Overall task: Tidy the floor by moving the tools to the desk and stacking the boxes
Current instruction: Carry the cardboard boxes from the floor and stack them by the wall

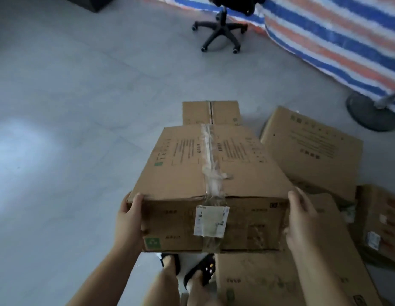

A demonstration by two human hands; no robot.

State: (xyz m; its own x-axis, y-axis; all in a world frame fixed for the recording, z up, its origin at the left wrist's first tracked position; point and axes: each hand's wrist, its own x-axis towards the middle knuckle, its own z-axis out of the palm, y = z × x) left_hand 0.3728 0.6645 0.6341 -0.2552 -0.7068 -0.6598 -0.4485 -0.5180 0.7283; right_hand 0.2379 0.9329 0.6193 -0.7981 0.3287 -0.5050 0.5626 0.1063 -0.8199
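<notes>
A taped box point(214, 173) is being gripped at its near corners by the left hand point(128, 219) and right hand point(302, 221), held above the floor point(59, 129), its long axis being pointed away toward a smaller box point(211, 112) beyond.

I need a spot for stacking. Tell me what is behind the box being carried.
Behind the carried box, held by the left hand and right hand, a smaller taped box lies on the floor. Only its far part shows; the rest is covered.
</notes>
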